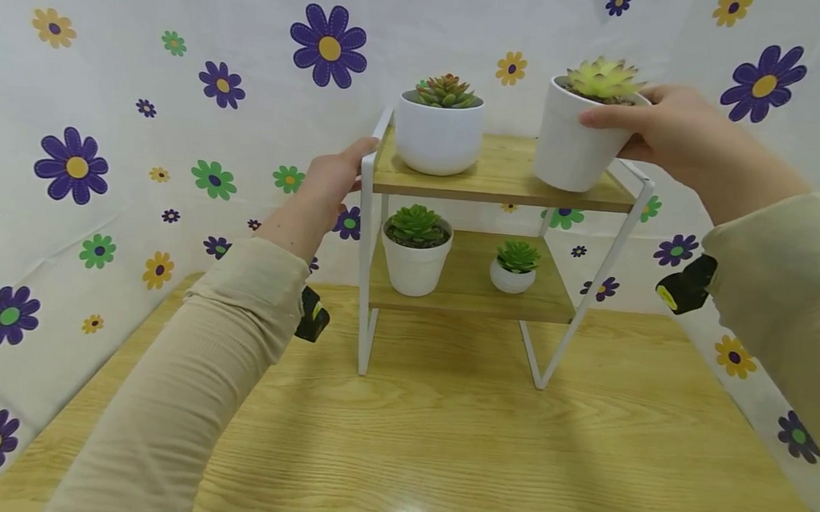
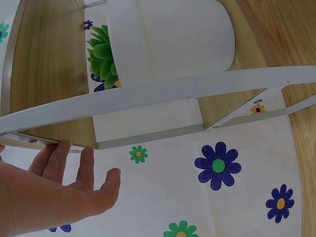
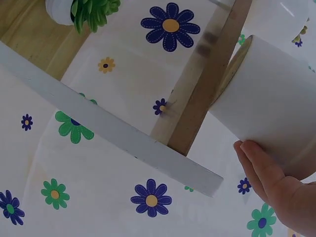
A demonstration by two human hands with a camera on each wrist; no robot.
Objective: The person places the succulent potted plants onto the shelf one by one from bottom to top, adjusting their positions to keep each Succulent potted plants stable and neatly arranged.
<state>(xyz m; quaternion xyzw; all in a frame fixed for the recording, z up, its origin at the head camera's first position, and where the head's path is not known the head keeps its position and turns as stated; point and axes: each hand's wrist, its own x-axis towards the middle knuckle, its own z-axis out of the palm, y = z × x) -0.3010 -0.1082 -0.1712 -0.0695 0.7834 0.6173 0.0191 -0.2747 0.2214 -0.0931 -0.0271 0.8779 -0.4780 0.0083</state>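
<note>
My right hand (image 1: 690, 134) grips a tall white pot (image 1: 573, 141) by its upper right side, thumb across the front and other fingers round the back. In it grows a yellow-green succulent (image 1: 603, 79). The pot tilts, its base right at the upper board's front edge, as the right wrist view also shows. My left hand (image 1: 331, 180) holds the upper left side of a two-tier plant stand (image 1: 365, 262); the left wrist view has its fingertips (image 2: 61, 145) against the rail. A round white pot (image 1: 439, 139) with a reddish-green succulent stands on the upper board's left.
On the lower board (image 1: 472, 308) are a white tapered pot (image 1: 416, 268) with a green succulent and a small round pot (image 1: 512, 279). The stand's legs rest on a wooden table (image 1: 443, 441). A flower-printed sheet (image 1: 133, 137) hangs behind and beside it.
</note>
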